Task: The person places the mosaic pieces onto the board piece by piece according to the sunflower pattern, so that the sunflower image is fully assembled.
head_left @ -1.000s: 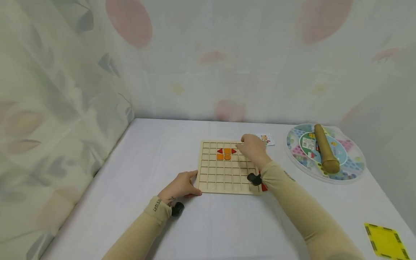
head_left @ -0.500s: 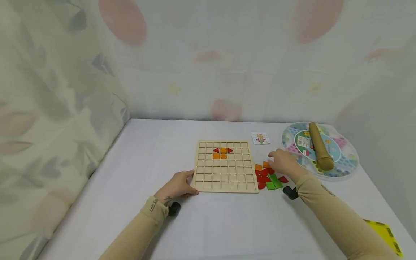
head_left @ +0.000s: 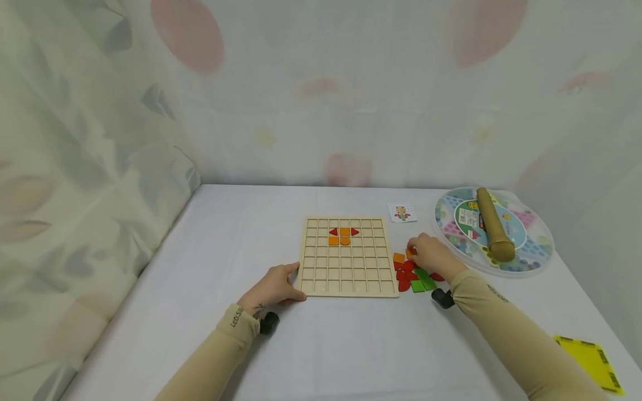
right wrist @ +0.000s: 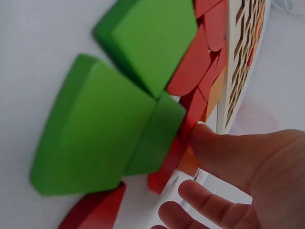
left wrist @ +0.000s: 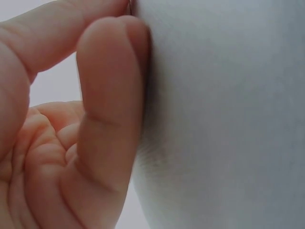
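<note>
At the grid board's [head_left: 346,273] near left corner, gripping the edges with the left hand [head_left: 271,287]. Just right of the board, bunching green tiles [right wrist: 95,129] and red tiles [right wrist: 190,71]; among these, reaching to an orange tile [right wrist: 189,163] with the right hand [head_left: 432,256], leaving unclear whether grasping. Since one second ago, switching from above the board's far right part to this pile, so apparently turning to collecting. Upon the board, lying flat between both hands, keeping unchanged two red wedges [head_left: 355,231], two orange squares [head_left: 333,240] and one orange disc [head_left: 345,240]. Well right of the board, supporting a brown rod [head_left: 494,225] on a round patterned case [head_left: 541,250]. Off the board's far right corner, displaying a picture card [head_left: 402,213].
</note>
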